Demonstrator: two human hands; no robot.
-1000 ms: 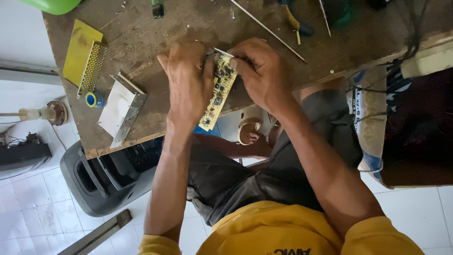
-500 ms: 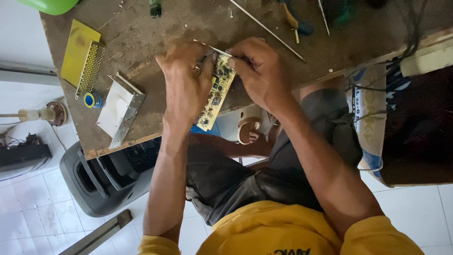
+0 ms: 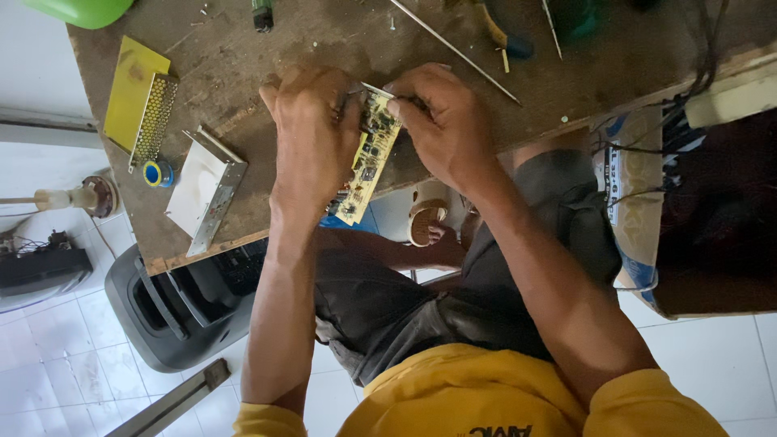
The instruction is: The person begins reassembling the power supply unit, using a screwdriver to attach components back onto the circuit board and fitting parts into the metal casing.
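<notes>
A long, narrow yellow-green circuit board (image 3: 369, 162) with small components is held on edge over the front of the wooden worktable (image 3: 267, 48). My left hand (image 3: 312, 137) grips its left side, fingers curled round it. My right hand (image 3: 441, 129) is closed on a thin metal tool (image 3: 374, 89) whose tip rests at the board's far end. The right fingers also touch that end of the board. Both hands hide much of the board's upper part.
On the table's left lie a yellow plate (image 3: 129, 85), a perforated metal cover (image 3: 154, 117), an open metal casing (image 3: 202, 186) and a blue solder spool (image 3: 158, 173). A long metal rod (image 3: 453, 50) lies behind the hands. A black speaker box (image 3: 174, 311) stands on the tiled floor.
The thin tool's tip has shifted slightly along the board's far end. Both hands and the board stay in nearly the same place.
</notes>
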